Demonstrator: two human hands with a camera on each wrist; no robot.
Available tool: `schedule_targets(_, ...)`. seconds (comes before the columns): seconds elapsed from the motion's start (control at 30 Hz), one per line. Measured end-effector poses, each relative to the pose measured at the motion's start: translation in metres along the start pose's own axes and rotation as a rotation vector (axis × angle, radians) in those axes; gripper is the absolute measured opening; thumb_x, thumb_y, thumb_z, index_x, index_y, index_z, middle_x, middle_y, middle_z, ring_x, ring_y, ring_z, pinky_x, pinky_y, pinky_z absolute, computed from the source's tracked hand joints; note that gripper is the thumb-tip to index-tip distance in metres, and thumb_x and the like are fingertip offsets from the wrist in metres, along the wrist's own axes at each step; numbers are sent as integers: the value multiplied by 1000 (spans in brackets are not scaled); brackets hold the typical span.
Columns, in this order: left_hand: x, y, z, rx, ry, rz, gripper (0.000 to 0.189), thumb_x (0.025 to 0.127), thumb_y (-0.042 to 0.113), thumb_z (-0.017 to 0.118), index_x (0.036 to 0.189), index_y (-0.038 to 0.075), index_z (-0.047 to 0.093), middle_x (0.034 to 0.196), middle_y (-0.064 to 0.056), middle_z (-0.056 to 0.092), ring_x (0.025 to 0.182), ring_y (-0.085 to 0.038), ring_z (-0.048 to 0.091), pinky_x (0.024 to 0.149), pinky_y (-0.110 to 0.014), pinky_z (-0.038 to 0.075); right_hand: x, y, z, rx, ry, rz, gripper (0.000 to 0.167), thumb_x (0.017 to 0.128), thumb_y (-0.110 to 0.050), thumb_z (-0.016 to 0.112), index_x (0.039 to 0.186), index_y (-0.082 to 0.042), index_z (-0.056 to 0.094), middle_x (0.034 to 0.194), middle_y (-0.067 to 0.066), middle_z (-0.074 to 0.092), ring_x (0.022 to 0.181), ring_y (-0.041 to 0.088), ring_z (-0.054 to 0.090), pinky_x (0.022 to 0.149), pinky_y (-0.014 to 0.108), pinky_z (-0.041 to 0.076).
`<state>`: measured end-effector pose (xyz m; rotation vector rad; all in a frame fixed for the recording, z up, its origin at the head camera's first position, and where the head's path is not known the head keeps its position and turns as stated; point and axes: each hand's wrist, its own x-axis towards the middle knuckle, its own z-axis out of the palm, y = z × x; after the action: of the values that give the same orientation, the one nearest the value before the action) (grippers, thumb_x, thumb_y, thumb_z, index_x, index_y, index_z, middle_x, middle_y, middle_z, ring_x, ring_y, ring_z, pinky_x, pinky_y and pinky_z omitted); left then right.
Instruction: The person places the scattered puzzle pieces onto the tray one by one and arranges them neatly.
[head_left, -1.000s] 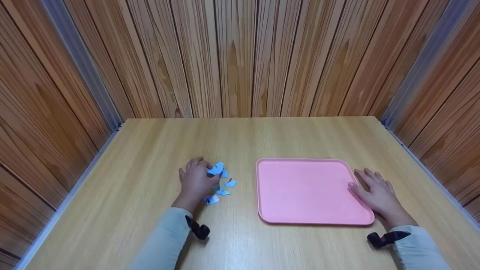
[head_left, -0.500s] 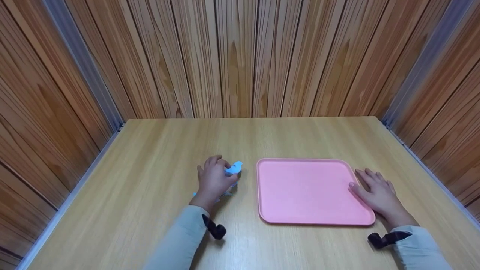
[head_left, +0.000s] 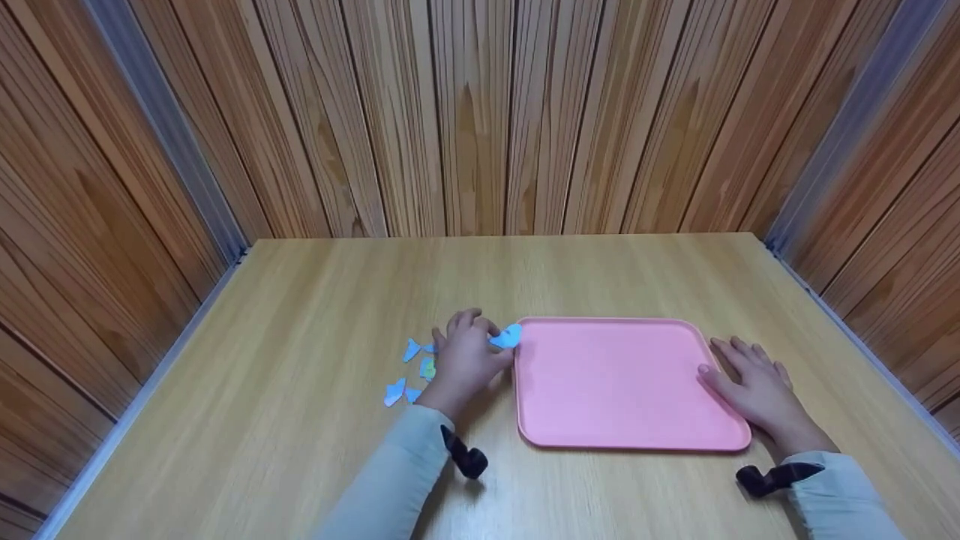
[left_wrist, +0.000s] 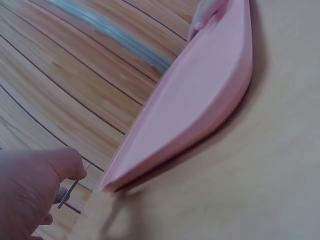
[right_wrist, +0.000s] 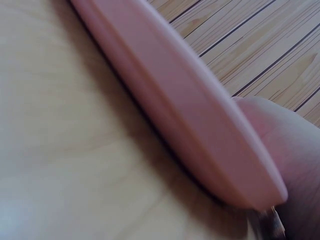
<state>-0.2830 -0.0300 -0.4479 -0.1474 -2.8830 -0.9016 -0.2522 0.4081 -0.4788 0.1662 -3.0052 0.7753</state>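
Observation:
Between thumb and fingers, my left hand (head_left: 469, 358) pinches a flat blue puzzle piece (head_left: 507, 336) at the far left corner of a pink tray (head_left: 630, 382). In the left wrist view the puzzle piece (left_wrist: 68, 194) shows edge-on as a thin line, raised off the table. My right hand (head_left: 757, 386) lies at the tray's right side, its thumb over the rim and its fingers spread loosely outside it. Several more blue puzzle pieces (head_left: 395, 391), some with printed colours, lie on the table left of my left hand. That hand and wrist may hide others.
The wooden table (head_left: 337, 300) is bounded by plank walls (head_left: 480, 120) at the back and both sides. A dark wrist camera (head_left: 469, 459) juts from the left sleeve, and another camera (head_left: 772, 480) from the right sleeve.
My left hand has carried the pinched blue puzzle piece rightward from the loose pieces to the tray's left edge, uncovering pieces behind it. The right hand and tray have stayed put.

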Motion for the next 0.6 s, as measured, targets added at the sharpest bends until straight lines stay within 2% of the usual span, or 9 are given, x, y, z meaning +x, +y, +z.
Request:
schedule_targets(0.27,6,14,14,-19,-21,1,36,84,46,79,103,17,71,154,-8,44,148,-30,29,118,-68,5,1,-1,1,3,-11,1,82,100,-58,48,157,-2,28,159,38,13,144,61,2,109,76,-5)
schedule_targets(0.6,15,29,32,15,-70,5,29,83,46,81,95,22,70,156,-6,42,150,-30,25,118,-67,3,-1,1,1,-3,-10,0,84,101,-59,46,157,0,26,158,39,13,144,61,1,109,76,-7)
